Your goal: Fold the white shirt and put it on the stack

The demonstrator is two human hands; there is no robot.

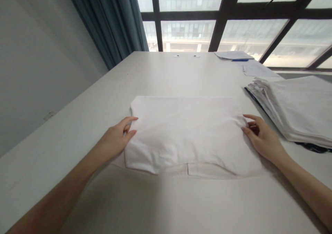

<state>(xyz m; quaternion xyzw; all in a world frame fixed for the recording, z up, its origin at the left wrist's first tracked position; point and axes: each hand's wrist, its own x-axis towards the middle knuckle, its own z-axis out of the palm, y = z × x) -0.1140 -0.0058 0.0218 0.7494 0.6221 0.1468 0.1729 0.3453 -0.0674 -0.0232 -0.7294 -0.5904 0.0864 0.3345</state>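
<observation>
A folded white garment (186,130) lies flat on the table in front of me, with soft wrinkles in its near half. A stitched band with a short slit shows along its near edge; whether this is a shirt collar or a waistband I cannot tell. At its left edge is my left hand (118,137), thumb and forefinger on the cloth and the other fingers curled by the side. My right hand (261,137) holds the right edge the same way, where the fabric bunches slightly at the fingertips.
To the right, a stack of folded white cloth (306,106) rests on something black. Papers (230,55) and a blue pen (240,60) lie at the table's far right. Beyond the white table (166,75) are windows and a blue curtain (111,19); a wall stands at left.
</observation>
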